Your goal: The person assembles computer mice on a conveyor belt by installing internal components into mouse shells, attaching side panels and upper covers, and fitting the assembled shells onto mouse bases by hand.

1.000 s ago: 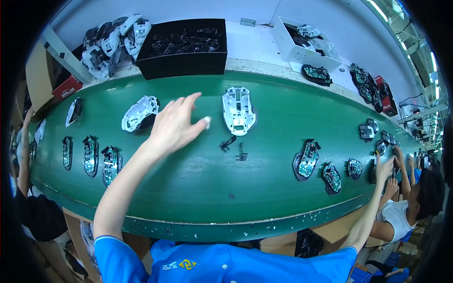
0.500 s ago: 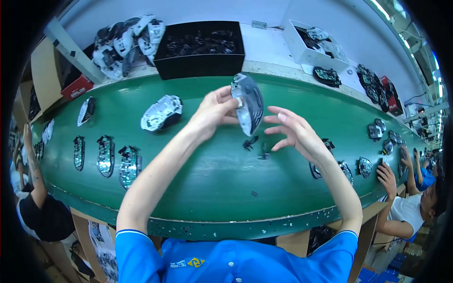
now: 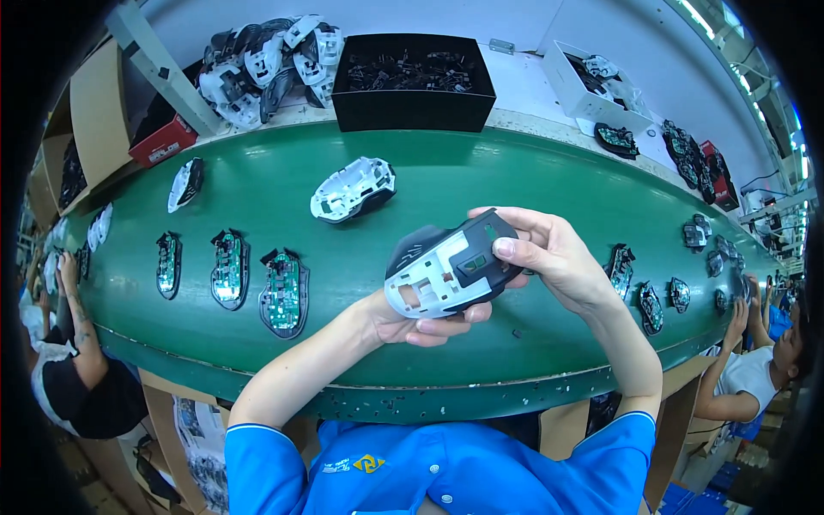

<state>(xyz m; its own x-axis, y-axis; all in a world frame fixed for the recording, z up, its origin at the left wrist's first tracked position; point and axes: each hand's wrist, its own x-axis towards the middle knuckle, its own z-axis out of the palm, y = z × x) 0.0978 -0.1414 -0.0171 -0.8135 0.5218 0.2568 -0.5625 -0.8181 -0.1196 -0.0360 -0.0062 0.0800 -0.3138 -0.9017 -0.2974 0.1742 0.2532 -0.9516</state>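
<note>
Over the green work surface I hold a grey, black and white mouse shell (image 3: pixel 438 273), its cut-out face turned up. My left hand (image 3: pixel 429 330) is closed around it from below, with fingertips showing along its near edge. The thumb of my right hand (image 3: pixel 541 257) presses on the black end, and its fingers lie behind that edge. Whether anything small sits under the right thumb is hidden. Beyond my hands another white and black mouse shell (image 3: pixel 352 190) rests on the surface. To the left stand mouse bases with green circuit boards, the nearest base (image 3: pixel 283 296) beside my left forearm.
A black box (image 3: pixel 416 107) of small dark parts stands at the back, beside a heap of shells (image 3: pixel 270 69). A white box (image 3: pixel 592 94) is farther right. More circuit-board bases (image 3: pixel 620 270) lie beyond my right forearm. Co-workers sit at both sides.
The mouse shell has come down nearer to me and turned from edge-on to lying flatter. My right hand, empty before, now grips its right end. The surroundings have shifted rightward in view.
</note>
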